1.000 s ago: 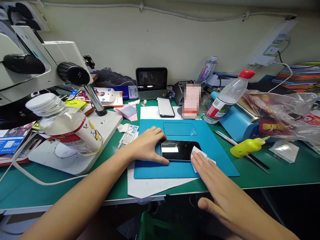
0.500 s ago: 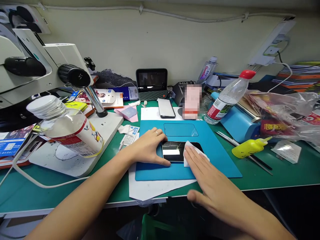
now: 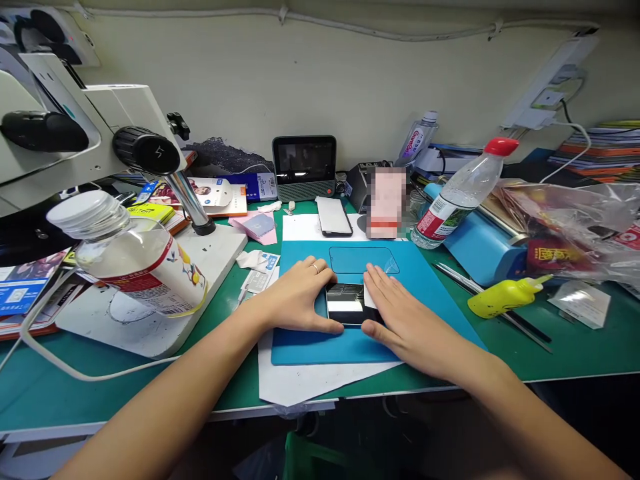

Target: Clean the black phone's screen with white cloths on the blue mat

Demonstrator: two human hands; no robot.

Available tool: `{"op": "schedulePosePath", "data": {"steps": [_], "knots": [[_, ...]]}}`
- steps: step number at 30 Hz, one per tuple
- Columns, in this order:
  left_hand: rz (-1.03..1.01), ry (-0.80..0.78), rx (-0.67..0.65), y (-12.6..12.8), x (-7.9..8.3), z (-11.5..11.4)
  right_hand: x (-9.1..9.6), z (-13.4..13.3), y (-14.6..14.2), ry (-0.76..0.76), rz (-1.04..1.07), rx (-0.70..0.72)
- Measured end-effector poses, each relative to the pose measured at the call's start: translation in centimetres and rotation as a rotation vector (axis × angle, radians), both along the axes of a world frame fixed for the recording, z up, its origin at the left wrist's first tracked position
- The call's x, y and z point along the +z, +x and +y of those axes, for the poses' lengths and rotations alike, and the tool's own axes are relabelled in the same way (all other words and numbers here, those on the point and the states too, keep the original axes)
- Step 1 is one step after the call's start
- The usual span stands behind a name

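Note:
A black phone [image 3: 345, 303] lies screen up on a blue mat [image 3: 435, 300] on the green bench. My left hand [image 3: 297, 297] grips the phone's left end, thumb on the near edge and fingers on the far edge; a ring is on one finger. My right hand [image 3: 400, 317] lies flat over the right part of the screen, fingers stretched out, pressing a white wipe [image 3: 369, 297] of which only a corner shows. A clear screen film [image 3: 363, 259] rests on the mat just beyond the phone.
A microscope [image 3: 100, 133] on its white base and a tilted clear jar [image 3: 135, 257] stand at the left. Behind the mat are a second phone [image 3: 333, 215] and a small display [image 3: 304, 167]. At the right are a water bottle [image 3: 460, 193], a yellow squeeze bottle [image 3: 500, 297] and plastic bags [image 3: 575, 227].
My right hand slid leftward across the phone with the wipe, from the right end to the middle, now covering most of the screen. My left hand kept its hold.

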State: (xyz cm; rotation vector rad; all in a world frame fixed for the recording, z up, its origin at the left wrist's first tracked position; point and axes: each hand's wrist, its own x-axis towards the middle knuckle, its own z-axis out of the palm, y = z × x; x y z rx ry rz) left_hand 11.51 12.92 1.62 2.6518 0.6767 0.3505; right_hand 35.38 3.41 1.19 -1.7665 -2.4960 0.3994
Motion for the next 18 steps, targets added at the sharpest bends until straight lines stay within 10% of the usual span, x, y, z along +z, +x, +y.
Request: {"op": "schedulePosePath", "data": {"steps": [10, 18], "knots": [[0.001, 0.000, 0.007, 0.0, -0.3, 0.2, -0.7, -4.8, 2.1, -0.018, -0.013, 0.082], [-0.014, -0.016, 0.017, 0.1, -0.1, -0.1, 0.9, 0.7, 0.5, -0.061, -0.013, 0.044]]}}
